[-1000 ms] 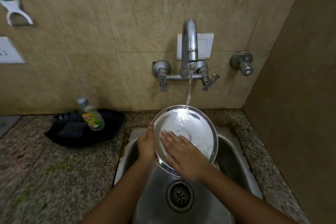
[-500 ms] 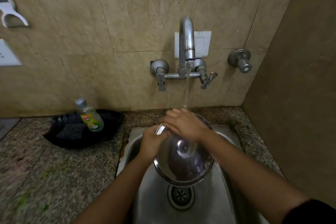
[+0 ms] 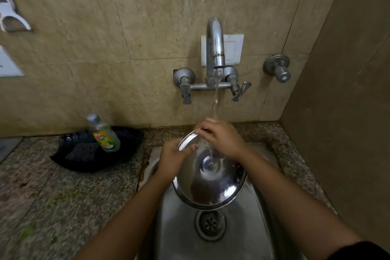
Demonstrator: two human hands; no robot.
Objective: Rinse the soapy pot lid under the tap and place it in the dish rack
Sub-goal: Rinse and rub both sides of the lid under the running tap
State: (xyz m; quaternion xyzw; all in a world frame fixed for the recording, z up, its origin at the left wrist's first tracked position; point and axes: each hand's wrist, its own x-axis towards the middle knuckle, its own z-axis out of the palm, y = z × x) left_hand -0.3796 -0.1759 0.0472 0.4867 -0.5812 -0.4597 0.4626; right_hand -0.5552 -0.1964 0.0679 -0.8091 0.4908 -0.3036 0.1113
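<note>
A round steel pot lid (image 3: 213,183) is held tilted over the steel sink (image 3: 177,234), its shiny face towards me. Water runs from the wall tap (image 3: 215,48) onto my right hand and down the lid's middle. My left hand (image 3: 172,159) grips the lid's left rim, thumb on the face. My right hand (image 3: 221,138) lies over the lid's upper rim, fingers curled on the edge under the stream. No dish rack is in view.
A dish-soap bottle (image 3: 103,134) leans in a black tray (image 3: 69,161) holding a dark scrub pad, on the granite counter (image 3: 63,207) left of the sink. The drain (image 3: 210,225) sits below the lid. A brown wall panel (image 3: 348,112) closes the right side.
The lid has turned from its pale soapy face upright to its shiny side tilted toward me. My right hand moved from the lid's lower face up to the top rim.
</note>
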